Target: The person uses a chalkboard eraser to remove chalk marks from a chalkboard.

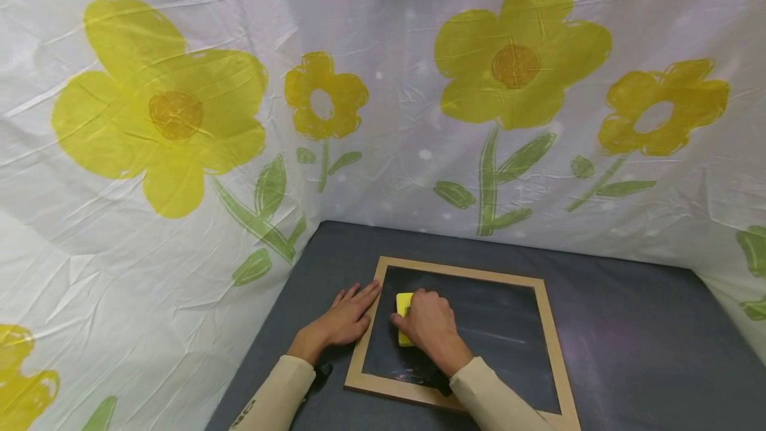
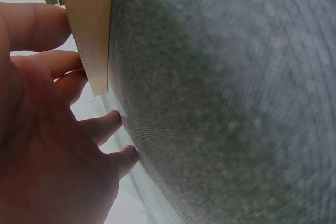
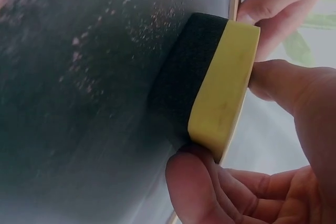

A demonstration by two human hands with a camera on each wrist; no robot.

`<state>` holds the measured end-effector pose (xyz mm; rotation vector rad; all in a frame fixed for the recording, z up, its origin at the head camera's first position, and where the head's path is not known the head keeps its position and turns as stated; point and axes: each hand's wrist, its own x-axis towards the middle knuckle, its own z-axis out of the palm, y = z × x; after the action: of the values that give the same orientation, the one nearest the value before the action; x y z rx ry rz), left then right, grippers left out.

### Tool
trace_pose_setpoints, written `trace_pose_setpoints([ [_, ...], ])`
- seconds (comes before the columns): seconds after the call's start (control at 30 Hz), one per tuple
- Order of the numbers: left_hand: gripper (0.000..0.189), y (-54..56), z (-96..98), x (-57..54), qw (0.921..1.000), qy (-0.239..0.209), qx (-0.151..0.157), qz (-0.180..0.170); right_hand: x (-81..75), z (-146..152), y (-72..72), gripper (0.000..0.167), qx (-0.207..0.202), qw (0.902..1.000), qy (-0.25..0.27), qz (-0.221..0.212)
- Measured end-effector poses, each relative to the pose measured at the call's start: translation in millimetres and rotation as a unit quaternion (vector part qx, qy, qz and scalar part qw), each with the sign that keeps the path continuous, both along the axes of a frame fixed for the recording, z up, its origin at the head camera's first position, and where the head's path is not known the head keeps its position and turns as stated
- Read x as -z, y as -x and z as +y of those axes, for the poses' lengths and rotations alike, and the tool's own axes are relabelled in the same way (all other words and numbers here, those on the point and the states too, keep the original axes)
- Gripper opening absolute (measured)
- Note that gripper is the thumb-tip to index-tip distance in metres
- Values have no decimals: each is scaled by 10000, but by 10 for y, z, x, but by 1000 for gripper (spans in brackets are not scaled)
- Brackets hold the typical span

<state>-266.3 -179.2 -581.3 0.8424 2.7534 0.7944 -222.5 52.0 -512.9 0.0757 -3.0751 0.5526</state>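
Observation:
A small blackboard (image 1: 491, 324) in a light wooden frame lies on the dark table. My right hand (image 1: 432, 324) grips a yellow chalkboard eraser (image 1: 404, 319) near the left part of the board. In the right wrist view the eraser (image 3: 226, 87) shows its dark felt side against the board, with thumb and fingers at its edges. My left hand (image 1: 341, 321) rests at the frame's left side, fingers extended. In the left wrist view its thumb and fingers touch the wooden frame (image 2: 92, 30), and other fingertips reach the table cloth.
Pinkish chalk crumbs (image 3: 79, 45) are scattered on the board, and faint white streaks (image 1: 503, 336) cross its right half. A grey-black cloth (image 1: 646, 344) covers the table. White sheets with printed yellow flowers (image 1: 514, 65) hang behind and to the left.

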Motion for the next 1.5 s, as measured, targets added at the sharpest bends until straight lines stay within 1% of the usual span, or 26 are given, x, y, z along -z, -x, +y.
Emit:
trace_pose_setpoints([
  [0.13,68,-44,11,-84,10000,-18,-36,-79,-7,61,5,69,62,10000,-8,-54],
  [0.23,68,-6,-3,-10,10000,-5,-28,8,-20,124,10,70,161,9998,6,-124],
  [0.4,68,10,0,-9,9999,-68,-67,-47,-45,247,9,69,298,9994,-60,-135],
  [0.53,69,36,-19,64,10000,-30,-55,20,-58,338,-3,69,407,9990,-91,-179],
  [0.67,69,47,-28,100,10000,-62,-39,41,-71,421,-17,70,510,9981,-138,-304],
  [0.83,68,41,-26,108,9999,-67,-47,90,-93,535,-35,71,558,9974,-226,-402],
  [0.9,68,29,-25,81,9999,-110,-19,83,-97,588,-43,71,577,9972,-243,-418],
  [1.0,69,24,-28,71,9999,-140,4,84,-103,675,-53,70,649,9964,-260,-488],
  [1.07,68,28,-29,74,9999,-99,-10,58,-106,735,-59,70,695,9957,-275,-546],
  [1.13,67,46,-31,112,10000,-29,-51,65,-108,792,-66,70,736,9950,-292,-614],
  [1.27,66,58,-27,144,9999,44,-100,57,-106,908,-78,70,813,9935,-302,-738],
  [1.5,66,28,-17,122,9999,14,-128,7,-149,1096,-110,70,925,9907,-312,-953],
])
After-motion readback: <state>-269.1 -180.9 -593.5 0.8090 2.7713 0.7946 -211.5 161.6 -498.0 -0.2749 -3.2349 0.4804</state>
